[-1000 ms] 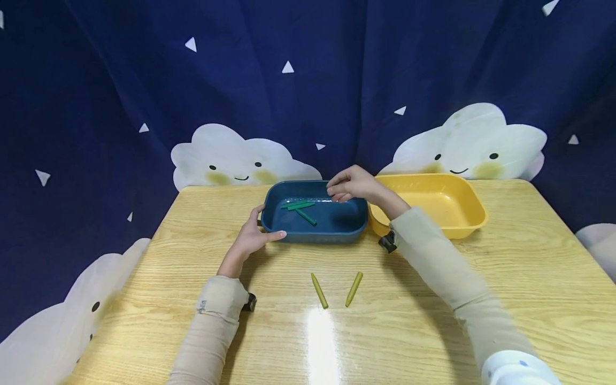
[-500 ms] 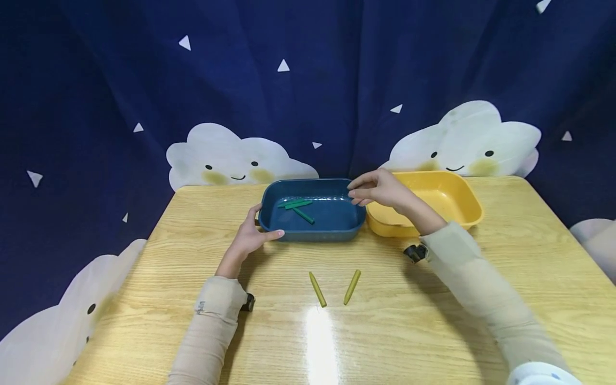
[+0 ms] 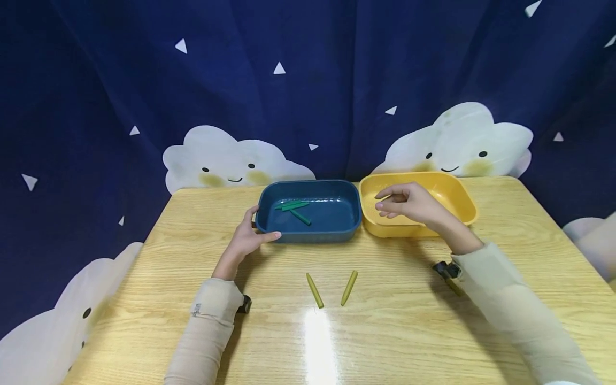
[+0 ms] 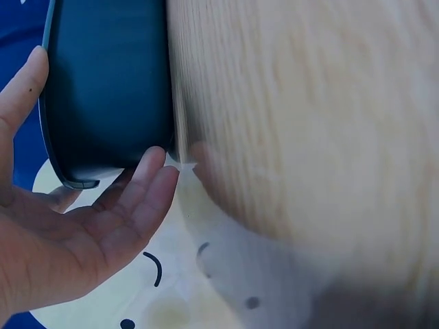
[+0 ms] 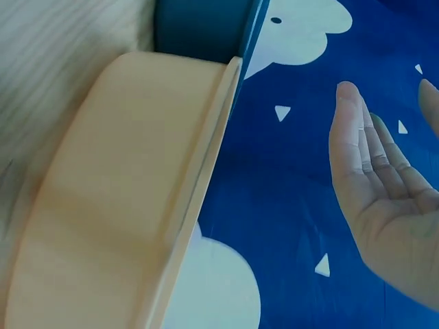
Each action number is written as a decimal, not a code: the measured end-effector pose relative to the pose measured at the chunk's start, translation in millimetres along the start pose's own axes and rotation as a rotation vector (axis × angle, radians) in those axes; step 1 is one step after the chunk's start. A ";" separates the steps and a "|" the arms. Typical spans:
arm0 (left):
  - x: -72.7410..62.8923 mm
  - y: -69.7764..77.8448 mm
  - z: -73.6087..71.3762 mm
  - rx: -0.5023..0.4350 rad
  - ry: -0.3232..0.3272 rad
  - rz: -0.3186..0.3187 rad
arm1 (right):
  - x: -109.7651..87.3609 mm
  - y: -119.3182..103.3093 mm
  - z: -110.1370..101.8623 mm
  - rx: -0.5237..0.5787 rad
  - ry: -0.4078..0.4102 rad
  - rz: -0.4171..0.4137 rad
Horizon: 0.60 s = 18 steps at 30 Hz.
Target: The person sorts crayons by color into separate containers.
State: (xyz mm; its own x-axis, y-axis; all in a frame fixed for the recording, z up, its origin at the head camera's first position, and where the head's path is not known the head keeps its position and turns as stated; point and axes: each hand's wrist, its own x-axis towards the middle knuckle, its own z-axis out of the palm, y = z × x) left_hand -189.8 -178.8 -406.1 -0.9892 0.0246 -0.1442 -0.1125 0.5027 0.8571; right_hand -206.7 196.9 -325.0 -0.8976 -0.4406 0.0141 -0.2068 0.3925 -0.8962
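Observation:
My left hand (image 3: 245,239) holds the left end of a dark blue tub (image 3: 317,237), its thumb on the front rim and fingers around the end. In the left wrist view, the fingertips lie against the tub's end. Green crayons (image 3: 301,216) lie inside, toward the left. My right hand (image 3: 409,205) hovers over the yellow tub (image 3: 409,231) with fingers loosely bent and nothing in them. In the right wrist view, that hand (image 5: 391,185) shows an uncovered palm beyond the tub's rim.
On the wooden table (image 3: 269,342), a yellow crayon (image 3: 315,290) lies beside another yellow crayon (image 3: 348,287). A yellowish stick (image 3: 454,287) shows partly behind the right wrist camera. A dark blue curtain (image 3: 231,69) with clouds hangs behind the table.
My right hand has moved right, from above the blue tub to above the yellow tub, uncovering the blue tub's right end. The left hand keeps its place on the blue tub.

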 end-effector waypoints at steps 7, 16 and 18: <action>-0.3 -0.3 0.4 0.015 0.000 0.006 | -26.7 9.2 -14.3 -0.046 0.035 0.012; -1.6 0.0 -1.5 0.040 -0.002 0.023 | -53.7 20.5 -34.3 -0.097 0.081 0.012; -1.7 0.2 -1.4 0.042 -0.006 0.026 | -58.4 23.8 -38.4 -0.114 0.094 0.020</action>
State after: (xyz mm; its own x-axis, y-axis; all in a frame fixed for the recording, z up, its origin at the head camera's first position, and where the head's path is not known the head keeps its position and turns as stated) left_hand -188.3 -180.0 -405.0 -0.9911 0.0434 -0.1259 -0.0830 0.5380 0.8389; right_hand -174.1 262.9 -330.1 -0.9335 -0.3561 0.0433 -0.2267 0.4922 -0.8404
